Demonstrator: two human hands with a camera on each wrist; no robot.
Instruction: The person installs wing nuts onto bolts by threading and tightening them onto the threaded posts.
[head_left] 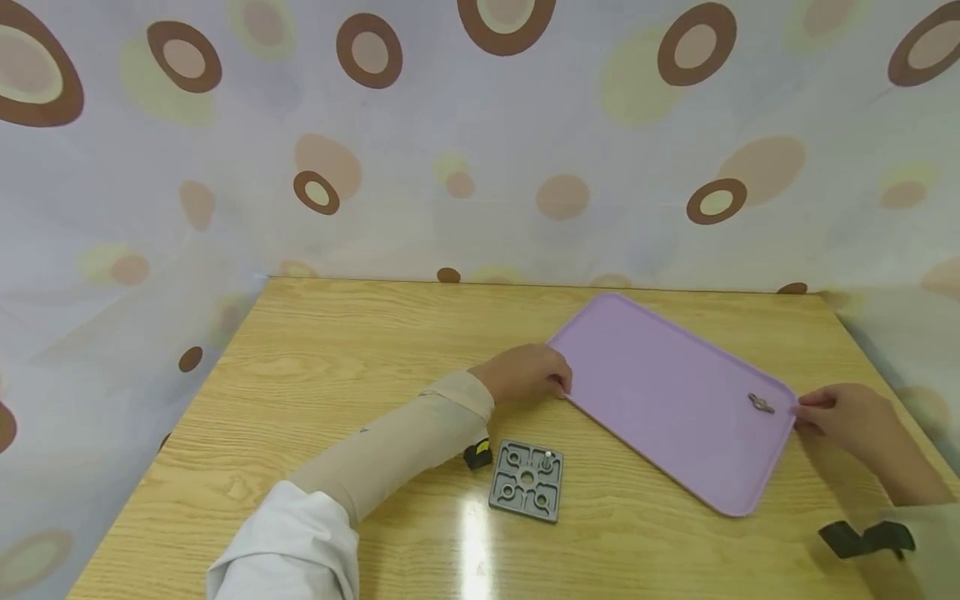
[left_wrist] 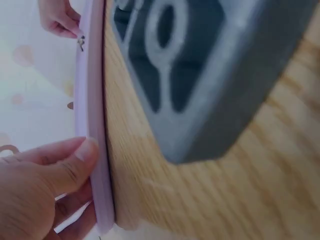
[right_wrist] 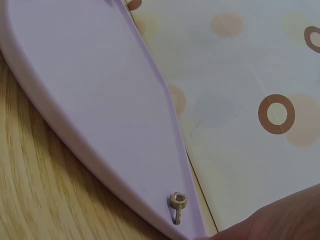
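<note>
Purple tray (head_left: 667, 400), rectangular, rounded corners, low raised rim; lies slanted over the right half of a wood-grain table (head_left: 337, 358). Far corner close to the table's back edge; right end near the table's right edge, with the right hand between. Wider stretch of table runs from the tray to the left edge.

Left hand (head_left: 525, 371): grips the rim at the tray's left end, thumb against the outer side. Right hand (head_left: 858, 421): pinches the rim at the right end, fingers drawn close together.

Wing nut (head_left: 761, 403), dull metal: inside the tray, just beside the right hand.

Metal plate (head_left: 527, 493), grey, square: on the table in front of the tray, apart from it; central hole, four round bosses, small bolt (head_left: 547, 460) upright in one.

Wrist camera (head_left: 477, 454), black, at the left sleeve: yellow patch, any marking too small to read.

Patterned sheet (head_left: 465, 200): hangs behind the table; brown-ringed ovals.

By view: right wrist shows the nut's threaded hole; left wrist shows the plate's thick side wall, blurred.
</note>
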